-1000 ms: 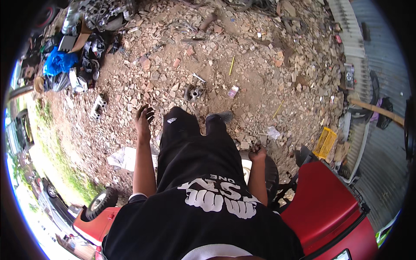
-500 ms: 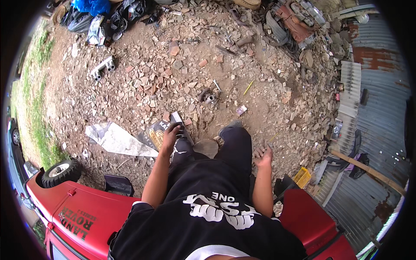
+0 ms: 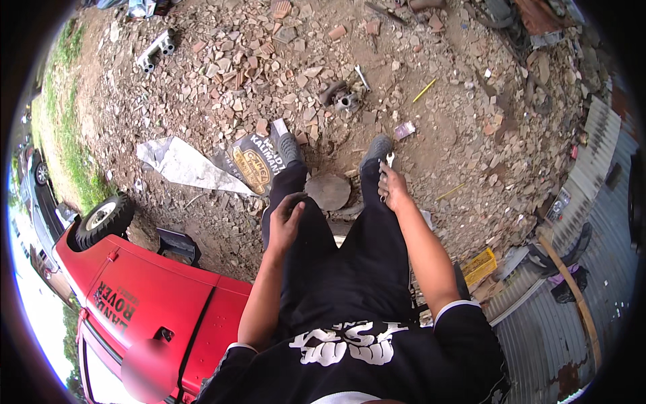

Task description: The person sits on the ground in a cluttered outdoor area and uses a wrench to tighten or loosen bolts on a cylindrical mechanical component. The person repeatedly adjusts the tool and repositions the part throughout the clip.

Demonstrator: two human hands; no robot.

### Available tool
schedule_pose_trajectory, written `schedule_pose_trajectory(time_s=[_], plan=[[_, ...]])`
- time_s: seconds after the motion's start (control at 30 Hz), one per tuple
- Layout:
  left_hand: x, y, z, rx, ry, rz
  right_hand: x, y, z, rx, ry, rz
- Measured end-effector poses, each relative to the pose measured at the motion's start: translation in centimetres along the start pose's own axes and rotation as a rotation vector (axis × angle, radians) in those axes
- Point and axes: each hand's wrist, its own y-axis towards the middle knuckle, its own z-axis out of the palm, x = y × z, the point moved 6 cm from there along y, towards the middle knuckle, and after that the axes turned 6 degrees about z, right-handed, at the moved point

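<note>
One silver metal spanner point(image 3: 390, 159) is already clamped in the right hand's grip point(image 3: 392, 188); the left hand's grip point(image 3: 287, 219) is loosely apart, seemingly empty. Another silver metal spanner point(image 3: 363, 78) lies unlifted beside a grimy metal part point(image 3: 345, 102) on stony brown ground point(image 3: 464, 145).

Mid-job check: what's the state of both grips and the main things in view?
Right grip: closed around the held spanner.
Held spanner: partly covered, one end exposed.
Left grip: loosely open, nothing visible in it.
Loose spanner: lying on the ground.
Metal part: resting near the loose spanner.
Yellow stick: lying flat.
Pale sheet: spread out, creased.
</note>
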Motion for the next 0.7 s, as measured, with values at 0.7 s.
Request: schedule_pose_trajectory(time_s=[0.7], plan=[[16.1, 31.8, 8.8, 0.342, 0.958, 0.173, 17.5, 44.3, 6.3, -0.327, -0.625, -1.11]])
